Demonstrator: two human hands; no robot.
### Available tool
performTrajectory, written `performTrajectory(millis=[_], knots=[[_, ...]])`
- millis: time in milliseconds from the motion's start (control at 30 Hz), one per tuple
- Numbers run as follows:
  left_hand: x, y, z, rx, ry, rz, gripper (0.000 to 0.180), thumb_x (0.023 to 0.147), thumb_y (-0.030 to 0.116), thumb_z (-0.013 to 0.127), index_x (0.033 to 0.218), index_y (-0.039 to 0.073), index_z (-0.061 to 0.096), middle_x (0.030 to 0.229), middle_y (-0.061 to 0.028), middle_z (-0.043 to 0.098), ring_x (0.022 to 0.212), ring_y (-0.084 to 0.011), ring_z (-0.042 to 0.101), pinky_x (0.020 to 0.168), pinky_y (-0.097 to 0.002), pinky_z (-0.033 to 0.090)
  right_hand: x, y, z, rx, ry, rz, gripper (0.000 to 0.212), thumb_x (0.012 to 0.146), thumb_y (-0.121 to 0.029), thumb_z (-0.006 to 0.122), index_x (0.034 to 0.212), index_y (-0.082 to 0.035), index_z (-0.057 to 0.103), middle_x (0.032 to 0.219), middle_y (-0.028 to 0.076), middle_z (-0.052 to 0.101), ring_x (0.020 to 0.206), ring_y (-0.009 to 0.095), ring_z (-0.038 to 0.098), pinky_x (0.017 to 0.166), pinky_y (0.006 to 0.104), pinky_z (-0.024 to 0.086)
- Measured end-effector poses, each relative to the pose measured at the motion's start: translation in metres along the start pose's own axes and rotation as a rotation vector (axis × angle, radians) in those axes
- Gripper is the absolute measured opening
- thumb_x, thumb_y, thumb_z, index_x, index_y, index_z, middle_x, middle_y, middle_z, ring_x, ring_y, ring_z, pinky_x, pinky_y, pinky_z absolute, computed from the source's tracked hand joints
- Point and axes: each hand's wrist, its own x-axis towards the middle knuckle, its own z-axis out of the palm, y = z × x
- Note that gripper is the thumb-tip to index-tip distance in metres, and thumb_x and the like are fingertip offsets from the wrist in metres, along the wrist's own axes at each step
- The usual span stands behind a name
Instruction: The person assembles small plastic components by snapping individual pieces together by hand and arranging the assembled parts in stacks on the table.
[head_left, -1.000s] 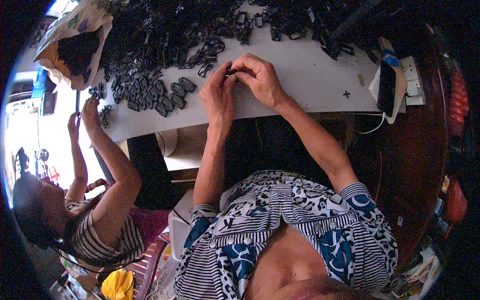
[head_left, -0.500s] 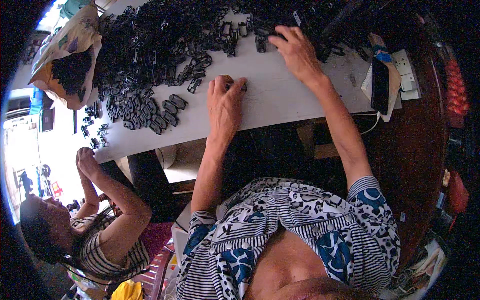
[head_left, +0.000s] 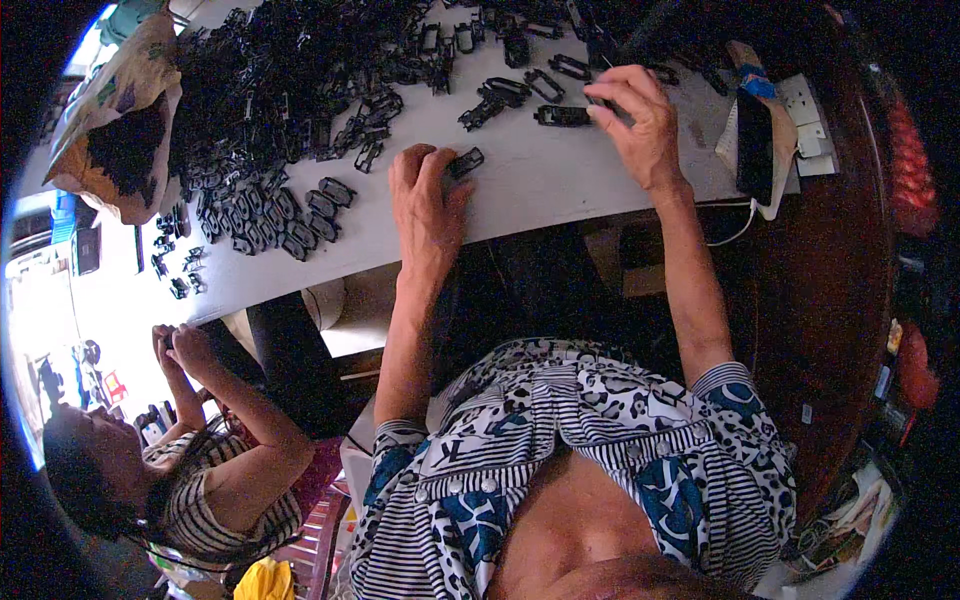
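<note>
My left hand (head_left: 428,205) rests at the near side of the white table, fingers curled. A small black plastic frame piece (head_left: 465,162) sticks out from its fingertips on the right. Farther right, my right hand (head_left: 642,125) is above the table with thumb and fingers bent together around something dark that I cannot make out. Just left of its thumb lies another black frame piece (head_left: 562,116). Beyond it are several loose black frames (head_left: 543,86), spread out on the tabletop.
A large heap of black plastic parts (head_left: 270,90) covers the table's far left. Nearer stand rows of dark oval pieces (head_left: 270,220). An open bag (head_left: 130,150) sits at the left edge, a phone (head_left: 755,145) at the right. A co-worker (head_left: 235,470) handles something small at lower left.
My right hand has drawn right and nearer, and several black frames now lie spread beside it. The piece at my left fingertips shows more plainly. The whole view has shifted slightly.
</note>
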Motion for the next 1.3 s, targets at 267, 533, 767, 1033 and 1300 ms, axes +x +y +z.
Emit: performTrajectory(millis=[267,533,767,1033,1300], knots=[[-0.001,-0.006,0.001,0.041,0.058,-0.010,0.039,0.062,0.001,0.075,0.098,0.003,0.060,0.104,-0.0136,0.054,0.098,-0.0336,0.050,0.084,-0.0412,0.042,0.002,-0.026,0.014,-0.208,-0.137,-0.039,0.032,0.065,-0.004,0.077,0.094,-0.005,0.065,0.094,0.005,0.056,0.091,0.023,0.058,0.075,0.0349,0.050],[0.002,-0.009,0.004,0.064,0.050,0.046,0.036,0.063,0.002,0.076,0.096,0.004,0.062,0.103,-0.0131,0.055,0.098,-0.0330,0.050,0.085,-0.0408,0.042,0.008,-0.014,0.023,-0.204,-0.155,-0.052,0.031,0.063,-0.005,0.078,0.085,-0.005,0.056,0.090,0.006,0.054,0.091,0.026,0.055,0.075,0.0376,0.047],[0.001,-0.009,0.004,0.049,0.081,0.021,0.040,0.062,0.003,0.077,0.099,0.005,0.063,0.103,-0.0133,0.054,0.099,-0.0327,0.050,0.086,-0.0409,0.042,0.013,-0.020,0.012,-0.147,-0.186,0.011,0.029,0.070,-0.016,0.075,0.086,-0.005,0.053,0.091,0.009,0.058,0.088,0.030,0.057,0.075,0.0398,0.047],[-0.001,-0.004,-0.001,0.107,0.105,-0.034,0.042,0.060,0.003,0.078,0.099,0.006,0.063,0.104,-0.0126,0.055,0.098,-0.0323,0.049,0.085,-0.0411,0.041,-0.009,-0.051,0.033,-0.035,-0.286,-0.145,0.023,0.076,-0.007,0.069,0.093,-0.002,0.055,0.094,0.012,0.053,0.091,0.032,0.056,0.074,0.0408,0.048],[0.003,-0.004,0.004,0.058,0.026,0.004,0.037,0.059,0.003,0.077,0.094,0.007,0.066,0.100,-0.0087,0.058,0.095,-0.0304,0.050,0.083,-0.0400,0.040,-0.009,-0.053,0.037,0.148,-0.235,-0.059,0.034,0.071,0.001,0.069,0.102,-0.001,0.057,0.104,0.013,0.055,0.101,0.032,0.057,0.085,0.0385,0.049]])
